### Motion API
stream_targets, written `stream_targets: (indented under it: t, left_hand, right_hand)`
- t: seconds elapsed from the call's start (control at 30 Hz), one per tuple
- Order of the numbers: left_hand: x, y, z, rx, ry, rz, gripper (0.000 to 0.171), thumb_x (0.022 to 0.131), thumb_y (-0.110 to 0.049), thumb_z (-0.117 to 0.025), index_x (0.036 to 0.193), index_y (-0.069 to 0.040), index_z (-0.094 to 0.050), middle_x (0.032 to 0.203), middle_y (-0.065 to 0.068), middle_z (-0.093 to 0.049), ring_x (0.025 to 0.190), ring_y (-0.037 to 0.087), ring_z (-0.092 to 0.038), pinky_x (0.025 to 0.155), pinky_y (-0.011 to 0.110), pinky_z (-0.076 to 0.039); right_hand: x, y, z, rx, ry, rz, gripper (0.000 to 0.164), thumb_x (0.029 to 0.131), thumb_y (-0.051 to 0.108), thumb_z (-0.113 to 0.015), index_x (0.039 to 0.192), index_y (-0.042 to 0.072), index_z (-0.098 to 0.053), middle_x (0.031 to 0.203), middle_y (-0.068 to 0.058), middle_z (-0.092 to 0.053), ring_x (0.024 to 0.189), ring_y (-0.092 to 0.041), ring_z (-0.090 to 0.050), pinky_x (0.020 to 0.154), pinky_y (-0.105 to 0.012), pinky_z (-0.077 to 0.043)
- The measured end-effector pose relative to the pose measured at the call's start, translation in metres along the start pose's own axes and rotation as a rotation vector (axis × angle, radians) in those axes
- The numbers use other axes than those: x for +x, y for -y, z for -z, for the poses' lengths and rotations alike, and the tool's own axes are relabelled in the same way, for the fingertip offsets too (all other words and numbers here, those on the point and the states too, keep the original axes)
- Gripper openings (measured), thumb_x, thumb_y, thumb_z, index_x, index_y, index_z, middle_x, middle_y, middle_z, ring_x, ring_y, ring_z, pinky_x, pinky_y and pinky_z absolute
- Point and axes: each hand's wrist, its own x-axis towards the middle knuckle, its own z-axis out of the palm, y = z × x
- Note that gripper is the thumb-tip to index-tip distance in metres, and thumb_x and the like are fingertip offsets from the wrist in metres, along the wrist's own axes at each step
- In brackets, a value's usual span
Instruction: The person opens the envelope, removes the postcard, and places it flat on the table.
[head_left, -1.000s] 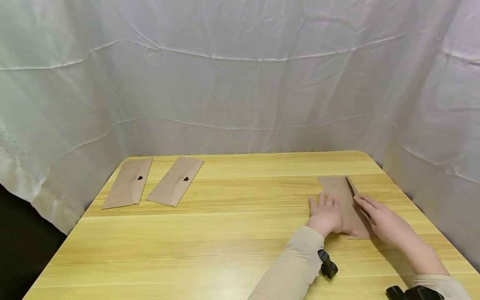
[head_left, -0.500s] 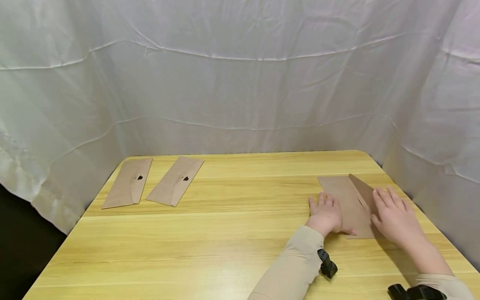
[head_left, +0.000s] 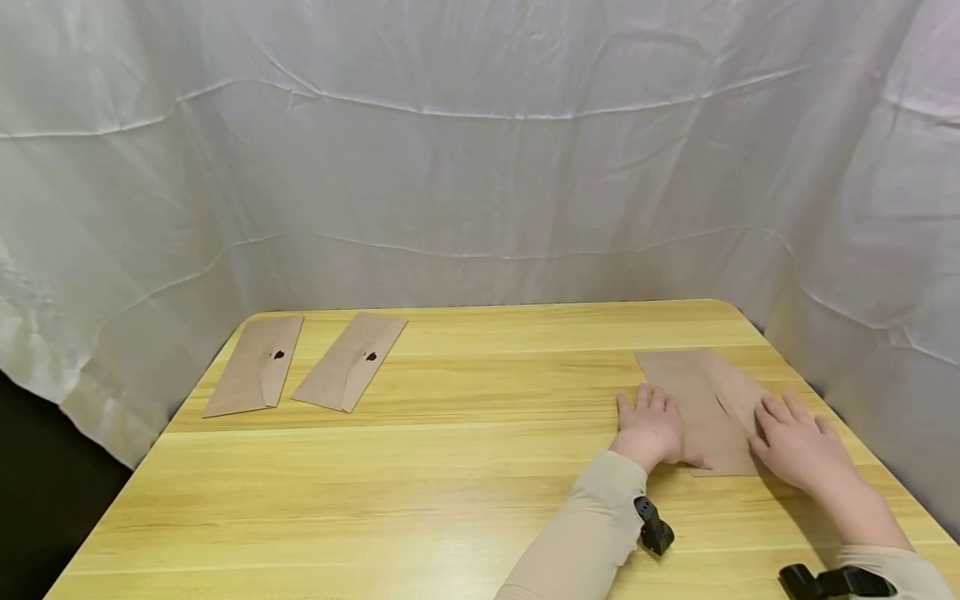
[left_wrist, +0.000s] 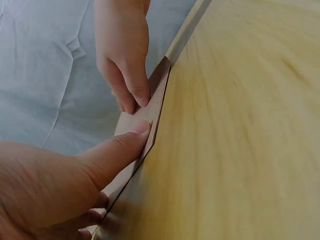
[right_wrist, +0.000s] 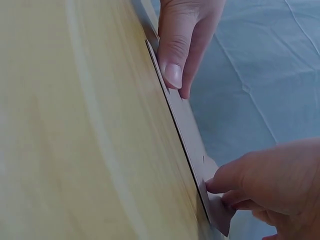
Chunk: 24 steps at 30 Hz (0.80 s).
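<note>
A brown paper envelope [head_left: 701,425] lies flat at the right side of the table. Its pointed flap [head_left: 733,387] is folded out to the right, and a short slit shows near the fold line. My left hand [head_left: 651,429] rests on the envelope's left part with the fingers stretched out and the thumb along the near edge. On the outer side of the flap, my right hand [head_left: 804,450] lies with its fingers spread, touching the flap's edge. The right wrist view shows its thumb right at the paper [right_wrist: 187,132].
Two closed brown envelopes, one at the far left [head_left: 243,371] and one beside it [head_left: 341,367], each bear a black mark on the flap. The wooden table [head_left: 450,475] ends at a white curtain [head_left: 480,183] behind and at the sides.
The flap has swung from partly raised over the envelope out to the right and down. My right hand has moved right and spread its fingers; my left hand has stayed in place.
</note>
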Motion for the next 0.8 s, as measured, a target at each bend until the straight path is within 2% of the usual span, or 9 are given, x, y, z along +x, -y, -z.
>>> stream_targets:
  t: [0.13,0.37,0.43,0.63,0.8]
  left_hand:
    - [-0.005,0.004,0.002,-0.006,-0.014,-0.008,0.107,0.064,-0.091,-0.051,0.152,-0.042,-0.018,0.16,-0.023,-0.015,0.151,0.005,-0.007,0.121,0.044,-0.016]
    - [-0.022,0.016,0.015,-0.055,-0.023,-0.048,0.104,0.065,-0.087,-0.057,0.152,-0.041,-0.023,0.159,-0.023,-0.02,0.151,0.006,-0.012,0.121,0.044,-0.018]
    - [-0.02,0.018,0.015,-0.047,-0.024,-0.057,0.105,0.065,-0.088,-0.056,0.152,-0.04,-0.022,0.159,-0.023,-0.02,0.151,0.007,-0.011,0.121,0.045,-0.018]
    - [-0.001,0.02,0.004,-0.049,-0.026,-0.058,0.104,0.064,-0.088,-0.056,0.151,-0.045,-0.02,0.159,-0.026,-0.016,0.152,0.009,-0.008,0.12,0.051,-0.016]
    - [0.005,0.02,0.001,-0.056,-0.041,-0.061,0.104,0.062,-0.087,-0.059,0.15,-0.044,-0.025,0.158,-0.025,-0.02,0.152,0.01,-0.01,0.119,0.052,-0.017]
  right_hand:
    - [0.0,-0.001,0.002,-0.016,0.049,0.003,0.052,0.097,0.023,-0.049,0.134,-0.014,-0.046,0.141,-0.037,-0.038,0.131,-0.058,-0.029,0.098,-0.075,-0.027]
    - [0.001,-0.001,0.001,-0.016,0.064,0.018,0.049,0.097,0.021,-0.048,0.133,-0.013,-0.048,0.139,-0.038,-0.04,0.129,-0.058,-0.032,0.094,-0.074,-0.034]
    - [0.002,0.0,0.002,-0.003,0.068,0.019,0.049,0.098,0.021,-0.048,0.133,-0.013,-0.048,0.139,-0.038,-0.041,0.128,-0.059,-0.032,0.093,-0.074,-0.034]
    - [0.004,-0.004,0.003,0.074,0.097,0.045,0.05,0.1,0.026,-0.05,0.136,-0.009,-0.048,0.139,-0.036,-0.043,0.127,-0.061,-0.033,0.091,-0.075,-0.034]
    - [0.002,-0.014,0.001,0.213,0.12,0.096,0.054,0.099,0.029,-0.053,0.138,-0.009,-0.047,0.141,-0.038,-0.04,0.127,-0.064,-0.03,0.096,-0.073,-0.031]
